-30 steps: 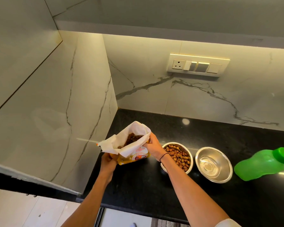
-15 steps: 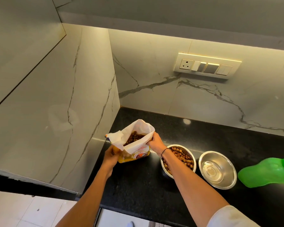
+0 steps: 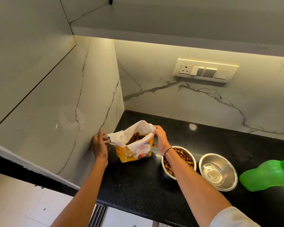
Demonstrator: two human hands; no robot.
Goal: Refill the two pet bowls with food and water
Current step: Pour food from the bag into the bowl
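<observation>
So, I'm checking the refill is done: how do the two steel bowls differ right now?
The left bowl is heaped with brown kibble; the right bowl holds only clear water, low in its base. The right forearm crosses over the left bowl and hides part of it; the right bowl is in full view. The left bowl sits nearer the food bag; the right bowl sits nearer the green bottle. Both are round, shiny steel, upright on the black counter.

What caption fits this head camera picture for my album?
Both hands hold open a yellow pet food bag beside steel bowls of kibble and water.
</observation>
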